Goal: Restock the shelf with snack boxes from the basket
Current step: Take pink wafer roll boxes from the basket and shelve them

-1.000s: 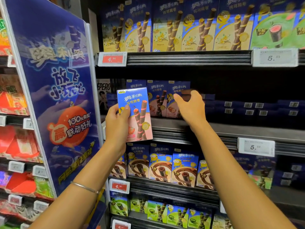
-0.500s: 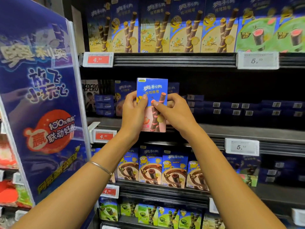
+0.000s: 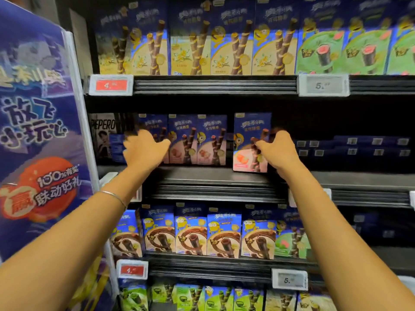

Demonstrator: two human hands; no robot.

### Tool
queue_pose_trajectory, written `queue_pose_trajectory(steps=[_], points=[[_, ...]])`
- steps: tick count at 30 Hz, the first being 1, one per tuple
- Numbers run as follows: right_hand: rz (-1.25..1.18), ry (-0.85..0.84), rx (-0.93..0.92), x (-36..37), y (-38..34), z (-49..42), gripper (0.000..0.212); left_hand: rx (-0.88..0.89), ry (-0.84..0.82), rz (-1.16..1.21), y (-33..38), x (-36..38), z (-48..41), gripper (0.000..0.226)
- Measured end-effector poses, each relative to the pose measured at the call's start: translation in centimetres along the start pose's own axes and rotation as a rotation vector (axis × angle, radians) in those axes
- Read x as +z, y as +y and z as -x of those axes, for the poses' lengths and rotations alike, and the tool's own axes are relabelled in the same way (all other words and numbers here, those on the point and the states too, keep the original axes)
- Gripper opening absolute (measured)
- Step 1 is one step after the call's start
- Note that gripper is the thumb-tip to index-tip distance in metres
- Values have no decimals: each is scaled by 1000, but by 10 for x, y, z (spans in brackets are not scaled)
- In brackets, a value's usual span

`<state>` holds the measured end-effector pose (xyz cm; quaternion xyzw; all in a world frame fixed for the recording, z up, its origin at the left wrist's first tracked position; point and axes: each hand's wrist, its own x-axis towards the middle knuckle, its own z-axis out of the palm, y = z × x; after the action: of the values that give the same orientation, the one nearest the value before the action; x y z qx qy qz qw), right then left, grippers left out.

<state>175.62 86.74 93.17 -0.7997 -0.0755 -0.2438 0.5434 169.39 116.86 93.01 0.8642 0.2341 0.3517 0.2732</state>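
1. Half a second ago both hands were together on one snack box, held up in front of the middle shelf; now they have separated, and the box [image 3: 251, 142] stands upright on the shelf board [image 3: 202, 173] with its front edge near the lip.

2. Only the right hand [image 3: 277, 149] is on it now, fingers curled round its right edge and front. It looks like a steadying grip, though the blur hides how firm it is.

3. Her left hand [image 3: 143, 149] has gone off to the left, open and spread, holding nothing. It hovers in front of the row of matching boxes [image 3: 197, 140] further back on the same shelf; whether it touches the leftmost one, I cannot tell.

4. A gap remains between the new box and that row, and the new box sits further forward than its neighbours.

5. For the task, this means one box is as good as delivered. What seems left is to slide it back and left until it lines up with the others, then let go.

6. The risk is small: a light, tall carton near the shelf lip could tip forward if released carelessly.

7. No basket is in view, so how many boxes remain is unknown.
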Motion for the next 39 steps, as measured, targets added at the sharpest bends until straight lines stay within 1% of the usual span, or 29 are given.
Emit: queue_pose_trajectory(steps=[2, 5, 9, 11, 13, 15, 19, 23, 28, 31, 34, 37, 39], points=[[32, -21, 20, 0, 7, -5, 32, -23, -44, -59, -7, 1, -10, 69], [96, -18, 26, 3, 9, -9, 28, -65, -96, -122, -17, 3, -25, 93], [312, -46, 28, 8, 6, -18, 32, -71, -157, -187, -26, 6, -39, 103], [358, -55, 25, 13, 6, -23, 33, -49, -196, -220, -29, 5, -42, 116], [355, -40, 38, 20, 4, -28, 41, -24, -212, -260, -30, 6, -42, 130], [350, -33, 79, 27, 1, -33, 51, -11, -212, -280, -31, 7, -44, 138], [451, -53, 110, 37, -2, -44, 54, 12, -220, -285, -33, 7, -49, 130], [497, -101, 107, 44, -4, -51, 44, 101, -117, -223, -38, 12, -48, 135], [530, -108, 87, 49, -5, -50, 44, 118, -150, -244, -40, 10, -46, 128], [516, -109, 98, 49, -6, -49, 46, 121, -152, -280, -41, 13, -46, 122], [494, -104, 90, 47, -5, -48, 48, 103, -155, -287, -38, 14, -46, 122], [450, -135, 86, 45, -3, -48, 56, 96, -136, -280, -36, 12, -46, 114], [344, -175, 96, 46, -2, -46, 75, 93, -118, -287, -34, 10, -47, 106]])
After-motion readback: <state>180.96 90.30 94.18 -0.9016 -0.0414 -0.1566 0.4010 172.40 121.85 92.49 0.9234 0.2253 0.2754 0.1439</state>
